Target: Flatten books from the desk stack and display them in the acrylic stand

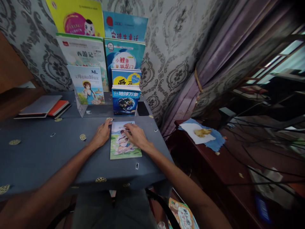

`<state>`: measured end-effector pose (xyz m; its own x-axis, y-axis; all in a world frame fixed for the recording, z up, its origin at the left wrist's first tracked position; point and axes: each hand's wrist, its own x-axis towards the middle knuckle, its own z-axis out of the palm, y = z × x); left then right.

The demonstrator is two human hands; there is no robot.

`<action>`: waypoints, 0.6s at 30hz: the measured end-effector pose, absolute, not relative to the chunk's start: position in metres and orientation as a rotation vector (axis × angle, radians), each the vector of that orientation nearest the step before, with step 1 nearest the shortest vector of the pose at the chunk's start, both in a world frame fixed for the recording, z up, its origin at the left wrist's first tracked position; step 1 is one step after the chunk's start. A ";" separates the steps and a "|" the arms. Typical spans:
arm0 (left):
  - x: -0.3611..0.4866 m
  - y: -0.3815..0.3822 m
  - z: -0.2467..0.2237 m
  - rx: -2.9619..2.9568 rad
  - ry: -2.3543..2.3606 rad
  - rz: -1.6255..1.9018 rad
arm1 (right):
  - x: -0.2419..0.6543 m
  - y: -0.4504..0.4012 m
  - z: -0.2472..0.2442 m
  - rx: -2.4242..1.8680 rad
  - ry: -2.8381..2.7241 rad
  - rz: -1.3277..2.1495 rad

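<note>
A thin illustrated children's book [121, 146] lies face up near the front of the table. My right hand [137, 136] rests on the upper right part of its cover, fingers loosely spread and bent, hiding some of the title. Beside the book's upper left edge, my left hand [102, 134] lies on the cloth with its fingers stretched forward; whether they touch the book I cannot tell. Just behind, a blue book with an earth picture [124, 103] stands upright in a clear stepped rack [95, 111]. A children's book with a girl on its cover [87, 87] stands in the rack's front left.
More upright books, including a yellow one [76, 16], fill the rack's back tiers. A dark phone [143, 108] lies right of it. Stacked books [43, 106] lie at the left. Past the table's right edge stand a purple curtain [190, 89] and a dark red cabinet [214, 165].
</note>
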<state>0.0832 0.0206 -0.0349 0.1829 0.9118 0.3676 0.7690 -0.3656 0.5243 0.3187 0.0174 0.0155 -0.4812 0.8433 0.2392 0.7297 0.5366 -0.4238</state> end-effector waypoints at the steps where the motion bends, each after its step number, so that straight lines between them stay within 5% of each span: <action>1: 0.083 0.020 -0.035 2.253 1.627 0.931 | 0.311 0.020 0.015 -1.174 -2.415 0.378; 18: 0.079 0.028 -0.043 2.326 1.656 0.998 | 0.267 0.050 -0.014 -0.965 -2.576 0.322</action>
<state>0.0786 0.0276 -0.0431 0.1855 0.8776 0.4420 0.8007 -0.3957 0.4497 0.2674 0.0504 -0.0142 -0.6972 0.6680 0.2603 0.5835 0.7396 -0.3353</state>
